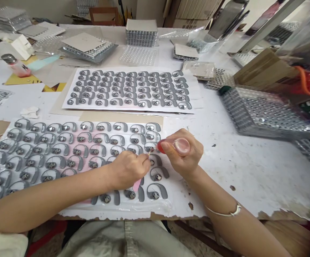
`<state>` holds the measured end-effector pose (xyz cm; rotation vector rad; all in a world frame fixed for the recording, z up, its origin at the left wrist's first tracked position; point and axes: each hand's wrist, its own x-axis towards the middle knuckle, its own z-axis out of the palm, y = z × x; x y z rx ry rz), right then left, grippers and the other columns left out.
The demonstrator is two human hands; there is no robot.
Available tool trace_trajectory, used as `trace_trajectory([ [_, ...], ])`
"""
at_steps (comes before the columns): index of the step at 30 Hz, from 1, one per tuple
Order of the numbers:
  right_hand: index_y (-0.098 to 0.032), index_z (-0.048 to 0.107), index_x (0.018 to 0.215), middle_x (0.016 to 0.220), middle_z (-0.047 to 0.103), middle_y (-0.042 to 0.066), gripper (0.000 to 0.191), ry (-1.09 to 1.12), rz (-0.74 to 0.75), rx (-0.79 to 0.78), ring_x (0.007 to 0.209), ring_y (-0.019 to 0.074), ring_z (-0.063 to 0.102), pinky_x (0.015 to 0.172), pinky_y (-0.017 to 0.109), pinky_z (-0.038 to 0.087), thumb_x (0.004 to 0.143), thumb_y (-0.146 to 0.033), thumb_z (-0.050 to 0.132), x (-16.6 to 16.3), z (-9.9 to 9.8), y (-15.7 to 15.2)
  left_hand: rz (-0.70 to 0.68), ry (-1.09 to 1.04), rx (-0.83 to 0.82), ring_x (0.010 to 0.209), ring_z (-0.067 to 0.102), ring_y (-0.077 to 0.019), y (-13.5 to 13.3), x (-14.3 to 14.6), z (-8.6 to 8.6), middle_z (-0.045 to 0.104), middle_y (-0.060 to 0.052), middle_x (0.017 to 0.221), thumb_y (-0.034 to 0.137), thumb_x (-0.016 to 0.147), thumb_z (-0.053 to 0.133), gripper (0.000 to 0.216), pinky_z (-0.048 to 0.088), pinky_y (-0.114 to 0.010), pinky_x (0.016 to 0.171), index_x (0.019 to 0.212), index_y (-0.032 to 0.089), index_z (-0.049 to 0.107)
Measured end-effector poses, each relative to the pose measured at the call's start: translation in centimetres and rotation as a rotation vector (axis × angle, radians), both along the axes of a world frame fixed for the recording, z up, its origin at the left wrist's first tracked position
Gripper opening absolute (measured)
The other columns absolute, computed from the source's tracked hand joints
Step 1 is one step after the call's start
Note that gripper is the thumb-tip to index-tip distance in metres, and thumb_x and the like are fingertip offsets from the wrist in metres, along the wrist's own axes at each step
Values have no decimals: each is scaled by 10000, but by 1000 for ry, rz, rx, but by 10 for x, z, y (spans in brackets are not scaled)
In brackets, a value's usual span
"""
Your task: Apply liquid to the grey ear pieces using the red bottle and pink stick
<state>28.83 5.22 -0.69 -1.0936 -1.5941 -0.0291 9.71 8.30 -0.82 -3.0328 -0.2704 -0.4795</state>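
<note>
A white sheet (171, 208) in front of me carries rows of grey hook-shaped pieces (77, 150), each with a small shiny stud. My left hand (129, 169) rests on this sheet, fingers pinched on a thin wooden stick (149, 152) whose tip points up toward the other hand. My right hand (183, 151) hovers just right of it, wrapped round a small clear bottle with a red cap (177, 145), held on its side with the cap toward the stick's tip. A bangle circles my right wrist.
A second sheet of grey pieces (194, 103) lies further back. Stacked blister trays of studs (262, 112) stand at the right, more stacks (141, 34) at the back. A pink bottle (17, 66) lies at far left. The table's chipped front edge (278, 214) is near my lap.
</note>
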Motion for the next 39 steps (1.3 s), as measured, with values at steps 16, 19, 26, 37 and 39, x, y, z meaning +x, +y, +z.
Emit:
trace_trajectory([
  [16,-183,601,710,611,602,9,105,33,-20,59,543,128,526,494,291,433,763,-181,691,4,-1,0,51,111,-202,695,665,-189,10,-3,5,678,-108,881,120,793,516,155,514,-253,508,931,121,587],
  [19,-190,602,706,605,604,8,100,23,-34,25,543,134,531,497,299,442,774,-196,675,4,-2,0,46,107,-219,703,663,-184,11,-3,5,679,-101,872,137,798,524,157,512,-244,517,942,131,586],
  [26,-187,610,708,611,608,7,91,13,-37,28,547,132,530,494,295,439,769,-180,677,3,-2,0,58,77,-220,704,662,-169,10,-3,4,683,-87,849,149,828,524,124,499,-219,516,929,137,596],
  [37,-185,592,743,634,605,-2,99,2,-5,55,555,131,529,502,295,440,763,-156,685,3,-4,0,59,76,-272,693,665,-177,13,-4,6,681,-77,850,132,792,500,166,504,-233,508,926,139,598],
  [39,-185,590,740,626,603,-3,104,-3,-2,59,549,133,529,498,295,438,760,-151,685,3,-3,-1,64,70,-289,690,665,-177,15,-4,6,679,-73,835,129,792,491,171,503,-234,511,921,139,602],
])
